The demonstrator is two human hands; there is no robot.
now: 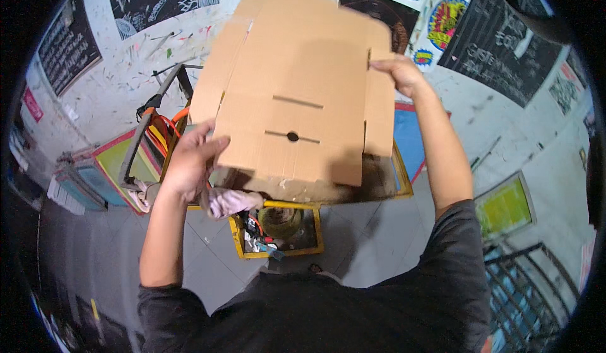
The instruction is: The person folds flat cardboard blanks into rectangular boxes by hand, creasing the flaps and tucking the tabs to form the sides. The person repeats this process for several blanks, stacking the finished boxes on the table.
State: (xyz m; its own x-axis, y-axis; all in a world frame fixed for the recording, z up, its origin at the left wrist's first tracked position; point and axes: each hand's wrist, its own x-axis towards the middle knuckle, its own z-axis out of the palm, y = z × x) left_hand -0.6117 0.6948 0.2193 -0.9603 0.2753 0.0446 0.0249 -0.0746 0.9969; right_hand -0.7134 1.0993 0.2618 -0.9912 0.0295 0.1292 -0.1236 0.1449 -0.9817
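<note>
A flat brown cardboard box blank (309, 56) is held up in front of me, tilted, with cut slots, crease lines and a small round hole near its lower edge. My left hand (192, 157) grips its lower left edge, thumb on the face and fingers behind. At the upper right edge, my right hand (401, 74) pinches the side flap beside a slot. Beneath the cardboard, part of a worn brown tabletop (303, 189) with a yellow frame shows; the sheet hides the rest. A crumpled pale cloth (232, 203) hangs at the table's near edge, by my left wrist.
On the table's left stands a grey metal frame (136, 151) with orange cables. Below is a yellow-edged shelf (281, 253) holding a round container and small items. Framed screens (120, 163) lean at the left, a yellow-green one (505, 208) at the right. A black metal rack (527, 290) stands lower right.
</note>
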